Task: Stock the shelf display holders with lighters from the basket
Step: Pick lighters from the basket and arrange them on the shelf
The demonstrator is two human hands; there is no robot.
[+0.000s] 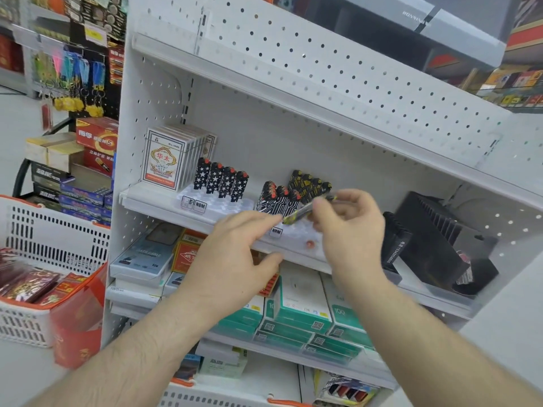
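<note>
Black-and-yellow, the lighter [305,211] is lying slantwise between both hands, its long axis running from the left hand's [232,254] fingertips up to the right hand [349,227], whose thumb and fingers are pinching its upper end. The left fingers are hanging relaxed, barely touching its lower tip. Just beneath the fingers, the clear holder [296,235] is waiting, so the lighter looks to need standing upright.

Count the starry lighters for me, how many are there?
4 star lighters, standing in one row in the left clear holder, right of the card boxes. None look hidden.
</note>
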